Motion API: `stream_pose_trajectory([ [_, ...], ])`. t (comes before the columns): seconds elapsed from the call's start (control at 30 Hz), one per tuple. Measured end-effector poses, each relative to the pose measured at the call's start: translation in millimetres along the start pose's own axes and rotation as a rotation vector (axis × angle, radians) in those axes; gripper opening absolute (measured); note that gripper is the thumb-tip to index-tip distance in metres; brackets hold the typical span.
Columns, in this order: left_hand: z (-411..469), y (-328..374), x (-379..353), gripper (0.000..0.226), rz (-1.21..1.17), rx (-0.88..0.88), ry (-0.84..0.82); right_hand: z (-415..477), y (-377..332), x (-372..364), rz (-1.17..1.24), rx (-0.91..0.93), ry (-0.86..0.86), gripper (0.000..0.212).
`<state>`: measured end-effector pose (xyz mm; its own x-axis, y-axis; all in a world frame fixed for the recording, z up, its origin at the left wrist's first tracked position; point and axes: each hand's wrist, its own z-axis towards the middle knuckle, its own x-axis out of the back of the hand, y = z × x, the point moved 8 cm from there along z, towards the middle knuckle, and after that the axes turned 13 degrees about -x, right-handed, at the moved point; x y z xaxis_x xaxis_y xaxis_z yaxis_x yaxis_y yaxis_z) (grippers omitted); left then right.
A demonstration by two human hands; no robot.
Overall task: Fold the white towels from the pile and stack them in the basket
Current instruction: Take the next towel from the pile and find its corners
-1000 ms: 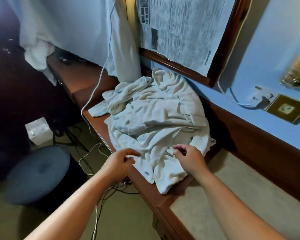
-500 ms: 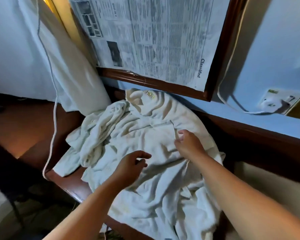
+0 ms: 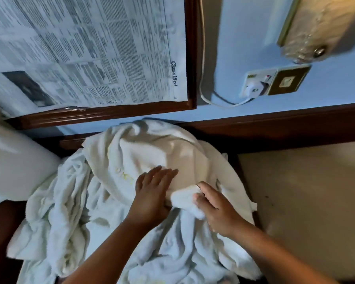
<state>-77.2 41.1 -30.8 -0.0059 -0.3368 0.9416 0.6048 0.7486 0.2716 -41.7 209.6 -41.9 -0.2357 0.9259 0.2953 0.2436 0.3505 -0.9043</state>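
On towels [image 3: 70, 201], left hand [image 3: 152, 193] now flat

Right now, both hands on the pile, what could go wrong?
1. The right hand pinches one towel corner of a tangled towel pile; pulling may drag neighbours along.
2. The left hand presses flat beside it and could pin that towel.
3. The white cable loops low behind the pile; a lifted towel could snag it.

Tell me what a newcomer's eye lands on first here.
The heap of crumpled white terry towels fills the middle. On it, the left hand presses flat while the right hand pinches a fold. Above, a newspaper sheet in a dark wooden frame hangs on the pale blue wall.
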Motion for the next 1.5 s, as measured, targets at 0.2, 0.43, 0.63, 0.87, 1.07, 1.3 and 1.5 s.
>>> stream_pose_trajectory([
  [0.2, 2.5, 16.9, 9.7, 0.036, 0.097, 0.031, 0.205, -66.2, 25.3, 119.7, 0.707, -0.049, 0.433, 0.03],
  [0.43, -1.7, 22.7, 40.7, 0.044, 0.178, 0.228, 0.17, -104.0, 72.9, 177.6, 0.109, -0.374, 0.707, 0.003],
  [0.63, 43.2, 190.4, 61.1, 0.035, 0.175, -0.238, 0.16, -111.5, -9.6, 105.4, -0.421, 0.178, 0.267, 0.066],
  [0.87, 2.2, 130.7, 22.6, 0.037, 0.129, 0.297, 0.254, -170.6, -9.9, 247.6, 0.035, 0.145, 0.659, 0.022],
  [1.07, -17.8, 152.9, 13.4, 0.036, -0.066, 0.501, 0.409, -219.3, 91.5, 354.2, 0.04, -0.271, 0.792, 0.016],
  [1.3, 76.2, 366.7, 11.8, 0.031, -0.472, -0.056, 0.326, -236.0, 95.4, 257.2, -0.439, -0.07, 0.202, 0.109],
  [1.5, 92.5, 389.3, -29.6, 0.026, -0.842, -0.01, 0.295, -274.1, 83.5, 325.5, 0.053, 0.005, 0.652, 0.015],
])
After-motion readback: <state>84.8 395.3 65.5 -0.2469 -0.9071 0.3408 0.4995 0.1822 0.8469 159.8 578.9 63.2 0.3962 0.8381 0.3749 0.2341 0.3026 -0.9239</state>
